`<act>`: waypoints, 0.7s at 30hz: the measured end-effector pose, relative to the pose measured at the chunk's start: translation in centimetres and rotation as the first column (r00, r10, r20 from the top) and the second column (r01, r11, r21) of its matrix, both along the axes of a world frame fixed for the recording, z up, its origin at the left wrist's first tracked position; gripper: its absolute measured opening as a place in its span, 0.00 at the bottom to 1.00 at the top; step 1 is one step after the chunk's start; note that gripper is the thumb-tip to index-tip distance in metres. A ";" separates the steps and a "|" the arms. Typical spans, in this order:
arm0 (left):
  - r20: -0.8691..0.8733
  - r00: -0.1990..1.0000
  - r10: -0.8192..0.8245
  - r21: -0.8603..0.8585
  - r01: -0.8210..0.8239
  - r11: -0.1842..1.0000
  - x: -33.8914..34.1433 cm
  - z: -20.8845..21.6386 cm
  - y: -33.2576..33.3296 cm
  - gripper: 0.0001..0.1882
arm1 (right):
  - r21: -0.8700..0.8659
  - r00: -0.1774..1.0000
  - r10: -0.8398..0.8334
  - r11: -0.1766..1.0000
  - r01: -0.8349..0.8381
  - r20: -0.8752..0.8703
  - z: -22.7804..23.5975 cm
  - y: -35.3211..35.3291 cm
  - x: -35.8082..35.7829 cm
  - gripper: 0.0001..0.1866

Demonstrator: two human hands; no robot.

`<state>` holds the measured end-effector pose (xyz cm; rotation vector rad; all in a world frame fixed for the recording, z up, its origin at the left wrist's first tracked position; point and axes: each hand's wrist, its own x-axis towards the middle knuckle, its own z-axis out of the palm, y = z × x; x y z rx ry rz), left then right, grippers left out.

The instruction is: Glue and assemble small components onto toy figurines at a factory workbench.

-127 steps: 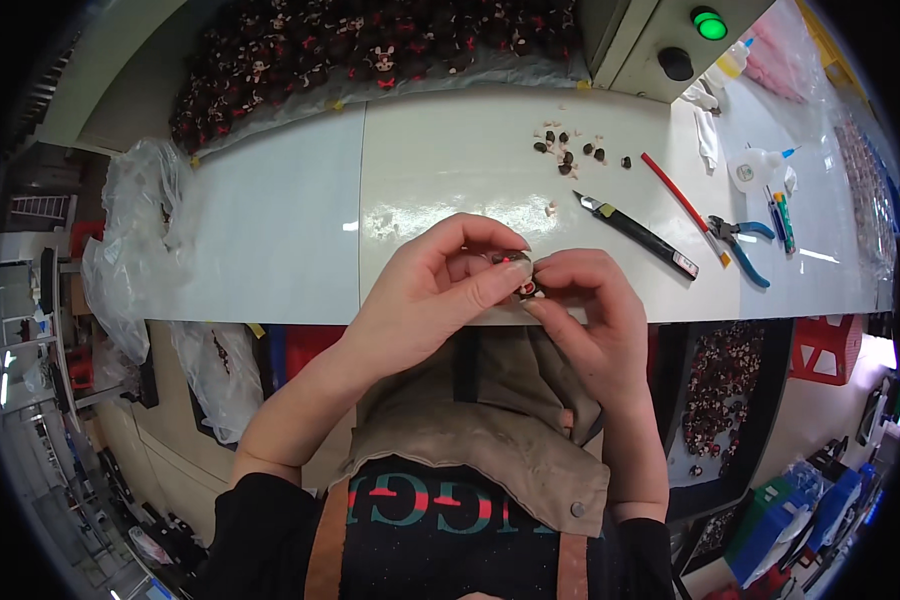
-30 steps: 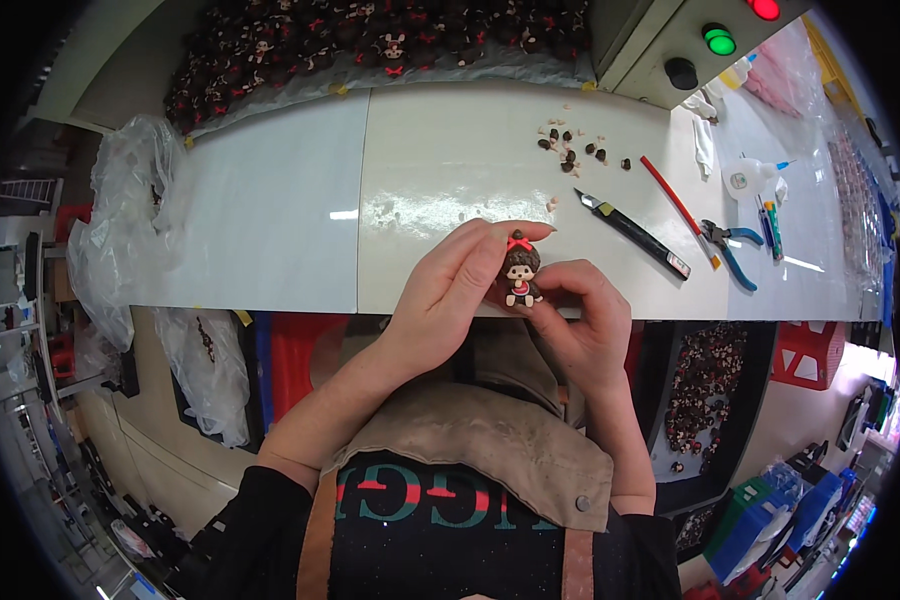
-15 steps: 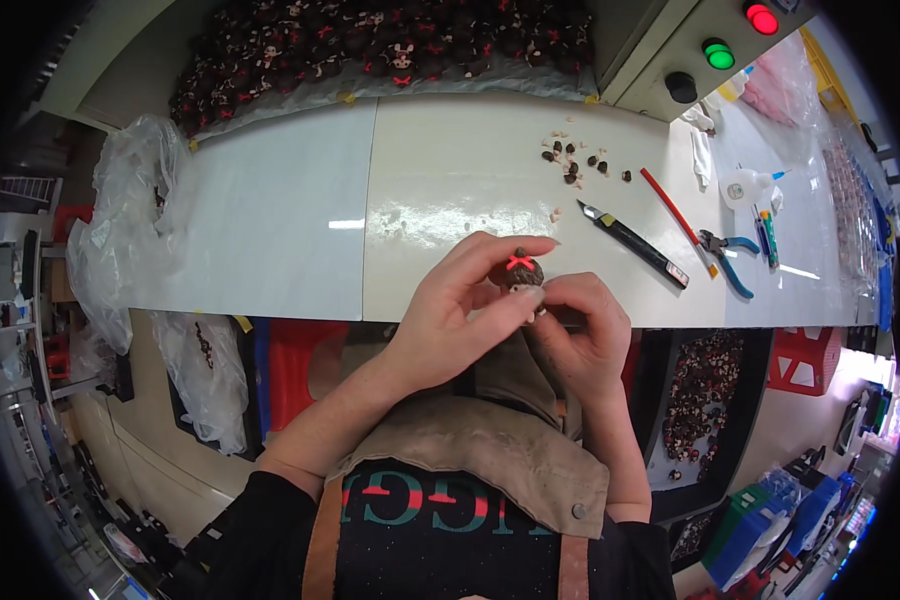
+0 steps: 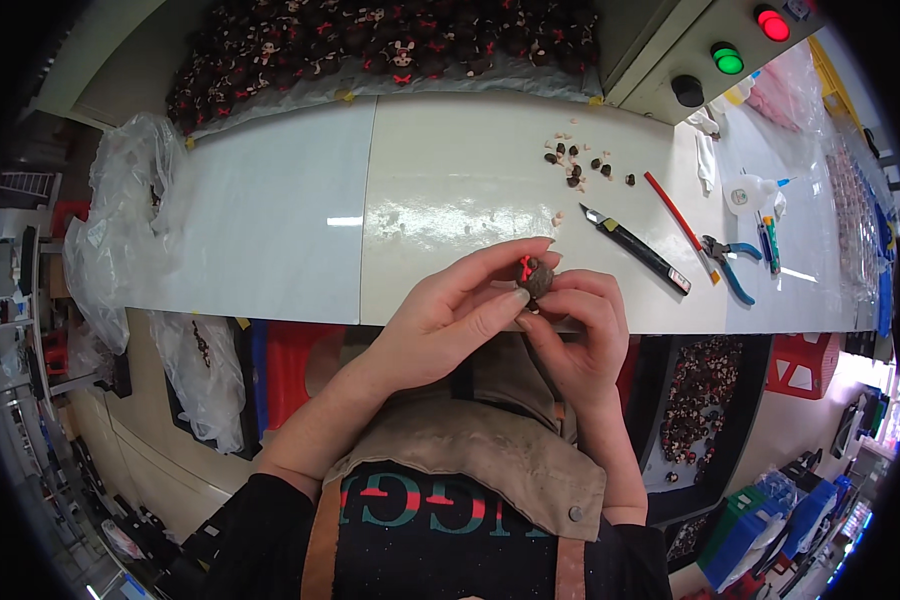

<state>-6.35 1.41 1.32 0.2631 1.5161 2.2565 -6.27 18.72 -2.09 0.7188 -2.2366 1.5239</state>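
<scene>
Just above the table's near edge, both hands meet around a small dark brown figurine [image 4: 539,281] with a red bow. My left hand [image 4: 465,315] grips it between thumb and fingers from the left. From the right, my right hand [image 4: 582,320] pinches its lower part, its fingertips partly hidden. Beyond the hands, several dark brown bits [image 4: 574,172] and tiny pale pieces [image 4: 558,218] lie scattered on the table. To the right of them rests a black utility knife [image 4: 635,247], its blade out.
A red stick [image 4: 674,210], blue-handled cutters [image 4: 735,262] and a white bottle [image 4: 747,194] lie to the right on the white table [image 4: 270,220]. Many dark figurines [image 4: 400,50] fill the back. A plastic bag [image 4: 120,220] hangs left. A black tray [image 4: 745,420] stands low at right.
The figurine has turned in my fingers: its bow now sits toward the left and its brown side shows. Both hands stay in nearly the same place.
</scene>
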 end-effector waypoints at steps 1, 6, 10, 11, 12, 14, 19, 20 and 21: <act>-0.019 1.000 -0.002 -0.032 0.001 0.999 0.0 -0.1 -0.1 0.22 | -0.005 1.000 -0.008 1.000 0.007 -0.011 -0.1 -0.1 0.0 0.18; -0.062 0.998 -0.012 -0.109 0.006 0.994 -0.1 -0.1 -0.1 0.21 | 0.029 0.996 -0.047 0.998 0.049 -0.072 0.2 -0.3 -0.1 0.19; -0.068 0.998 -0.004 -0.080 -0.002 0.997 -0.1 0.0 0.1 0.21 | 0.057 0.993 -0.090 0.994 0.094 -0.072 -0.1 -0.6 0.1 0.18; -0.049 0.999 0.012 -0.067 -0.015 0.998 0.0 0.3 0.3 0.20 | 0.065 0.992 -0.102 0.992 0.106 -0.069 0.0 -0.7 0.2 0.18; -0.051 0.999 0.014 -0.066 -0.018 0.998 0.2 0.3 0.5 0.20 | 0.066 0.993 -0.099 0.992 0.104 -0.070 -0.1 -0.8 0.2 0.18; 0.015 0.999 0.040 -0.063 -0.039 0.997 0.5 0.3 0.6 0.20 | 0.051 0.988 -0.124 0.990 0.129 -0.094 -0.4 -1.0 0.4 0.19; 0.022 0.999 0.034 -0.061 -0.033 0.998 0.6 0.1 0.3 0.19 | 0.084 0.987 -0.129 0.987 0.137 -0.094 -0.8 -1.1 0.7 0.18; 0.040 0.999 0.031 -0.064 -0.029 0.998 0.5 0.2 0.3 0.20 | 0.099 0.988 -0.122 0.986 0.131 -0.092 -0.8 -1.0 0.7 0.18; 0.040 0.999 0.032 -0.064 -0.029 0.997 0.5 0.2 0.4 0.20 | 0.099 0.988 -0.121 0.987 0.130 -0.092 -0.8 -1.0 0.7 0.18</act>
